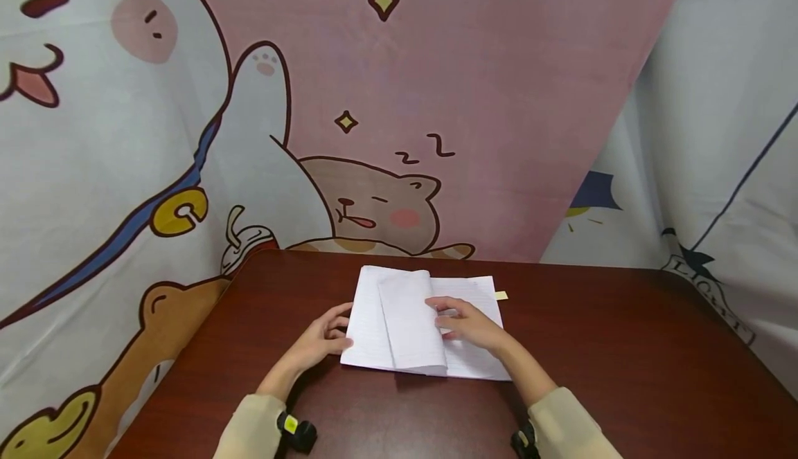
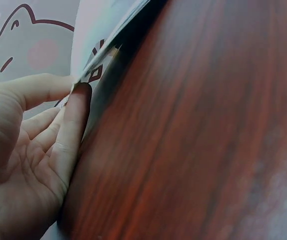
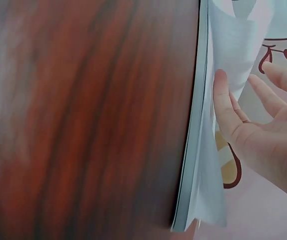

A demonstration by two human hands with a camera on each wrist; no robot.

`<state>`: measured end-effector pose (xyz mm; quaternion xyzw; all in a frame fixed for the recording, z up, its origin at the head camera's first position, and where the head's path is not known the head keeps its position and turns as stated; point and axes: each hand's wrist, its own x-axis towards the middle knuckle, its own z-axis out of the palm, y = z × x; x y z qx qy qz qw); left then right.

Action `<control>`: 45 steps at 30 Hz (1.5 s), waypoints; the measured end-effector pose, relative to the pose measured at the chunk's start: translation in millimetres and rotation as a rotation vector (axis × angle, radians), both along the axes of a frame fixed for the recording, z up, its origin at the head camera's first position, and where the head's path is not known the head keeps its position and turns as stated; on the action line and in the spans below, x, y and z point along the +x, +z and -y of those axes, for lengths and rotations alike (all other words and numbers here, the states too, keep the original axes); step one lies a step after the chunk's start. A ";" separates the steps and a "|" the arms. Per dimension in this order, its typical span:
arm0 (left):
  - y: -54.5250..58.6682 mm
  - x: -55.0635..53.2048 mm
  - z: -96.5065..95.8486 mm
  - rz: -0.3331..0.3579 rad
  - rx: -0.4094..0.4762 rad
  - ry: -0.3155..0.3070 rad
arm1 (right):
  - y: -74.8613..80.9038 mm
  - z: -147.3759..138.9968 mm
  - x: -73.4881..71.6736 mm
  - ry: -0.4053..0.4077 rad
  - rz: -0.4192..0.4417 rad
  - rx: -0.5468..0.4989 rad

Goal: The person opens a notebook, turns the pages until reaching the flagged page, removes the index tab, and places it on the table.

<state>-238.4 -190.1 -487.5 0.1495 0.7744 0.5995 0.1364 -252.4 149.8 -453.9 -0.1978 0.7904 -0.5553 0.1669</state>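
An open notebook (image 1: 364, 327) with ruled white pages lies on the table in the head view. One page (image 1: 413, 324) stands curled over near its middle. At the left edge of the notebook, my left hand (image 1: 316, 341) pinches the cover and pages; in the left wrist view that hand (image 2: 26, 150) has its thumb on one side and fingers on the other. My right hand (image 1: 472, 324) is at the curled page, its fingers spread. The right wrist view shows the right hand (image 3: 263, 130) with fingers fairly straight beside the page (image 3: 233, 45), one fingertip touching the paper.
The notebook rests on a dark red-brown wooden table (image 1: 623, 348). A small yellow tab (image 1: 501, 295) sticks out from its right side. Behind the table hangs a cartoon-printed cloth (image 1: 499, 99). Each wrist wears a black device, the left one (image 1: 304, 437) visible below the sleeve.
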 end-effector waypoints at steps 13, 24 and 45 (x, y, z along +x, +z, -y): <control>-0.8 0.1 0.1 0.044 0.042 0.006 | 0.5 22.9 2.8 0.010 0.015 0.016; -0.6 0.4 1.3 -0.010 0.014 -0.008 | 0.0 20.9 3.4 -0.020 0.011 0.047; -2.7 -0.5 0.3 -0.006 0.004 -0.005 | 5.8 -28.5 -6.7 -0.129 -0.018 -0.021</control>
